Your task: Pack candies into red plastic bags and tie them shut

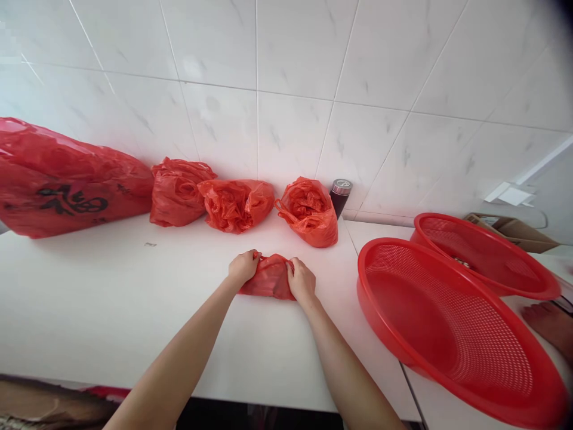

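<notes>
A small red plastic bag (271, 279) lies on the white table (179, 328), its contents showing only as darker shapes through the film. My left hand (244, 267) pinches the bag's upper left edge. On the opposite side, my right hand (302, 279) is closed on its upper right edge. Behind it, against the wall, sit three crumpled red plastic bags: one at the left (179, 194), one in the middle (239, 206) and one at the right (311, 212). What those bags hold is hidden.
A large red bag with black lettering (76, 191) fills the far left. A dark flask (341, 196) stands by the tiled wall. Two red baskets, a near one (412, 316) and a far one (483, 257), occupy the right. Beyond are a cardboard box (514, 232) and another person's hand (548, 322).
</notes>
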Available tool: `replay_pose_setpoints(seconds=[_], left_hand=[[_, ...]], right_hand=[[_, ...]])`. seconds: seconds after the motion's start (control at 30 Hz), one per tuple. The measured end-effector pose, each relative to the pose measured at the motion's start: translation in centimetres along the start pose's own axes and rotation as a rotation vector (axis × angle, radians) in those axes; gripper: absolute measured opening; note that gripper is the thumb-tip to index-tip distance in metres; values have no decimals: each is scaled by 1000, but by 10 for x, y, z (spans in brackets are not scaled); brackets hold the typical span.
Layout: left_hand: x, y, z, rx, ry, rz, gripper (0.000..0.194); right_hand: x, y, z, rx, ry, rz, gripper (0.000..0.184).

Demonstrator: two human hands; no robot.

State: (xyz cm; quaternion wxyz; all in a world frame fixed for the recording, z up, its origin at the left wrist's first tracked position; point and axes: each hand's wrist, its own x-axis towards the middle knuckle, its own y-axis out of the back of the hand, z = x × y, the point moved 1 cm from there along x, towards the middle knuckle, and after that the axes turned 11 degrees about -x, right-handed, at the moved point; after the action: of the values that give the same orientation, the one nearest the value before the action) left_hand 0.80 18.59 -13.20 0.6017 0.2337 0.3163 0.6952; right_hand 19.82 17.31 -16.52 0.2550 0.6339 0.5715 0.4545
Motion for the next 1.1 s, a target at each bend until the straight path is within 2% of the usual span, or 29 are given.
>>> replay_pose_setpoints(seconds=[0.1,0.2,0.33,0.4,0.47,0.53,0.63,0.87,1.03,1.1], left_hand=[[-2,4,0,-32,16,-14,33],[-17,8,-3,-118,21,23,31],[-59,16,-7,-326,-3,141,37],[-84,22,-8,-422,-21,205,40],[-107,29,-7,-524,-37,253,41],[-126,36,-7,-645,-31,292,41],[-146,43,-8,-778,24,324,42],[-157,45,-15,-1049,125,273,39],[-162,47,-22,-1022,125,241,39],[-160,47,-24,-948,140,183,40]], right_hand=[[0,1,1,27,-2,9,21],[-3,10,0,106,18,16,24],[-17,40,-11,261,105,-5,20],[-28,58,-16,394,140,-36,17],[-36,69,-19,566,142,-79,22],[-41,73,-19,709,94,-87,23],[-38,67,-14,764,23,-25,21],[-25,57,-10,870,22,-10,23],[-24,57,-3,1006,-59,-22,29],[-24,59,1,999,-77,12,29]])
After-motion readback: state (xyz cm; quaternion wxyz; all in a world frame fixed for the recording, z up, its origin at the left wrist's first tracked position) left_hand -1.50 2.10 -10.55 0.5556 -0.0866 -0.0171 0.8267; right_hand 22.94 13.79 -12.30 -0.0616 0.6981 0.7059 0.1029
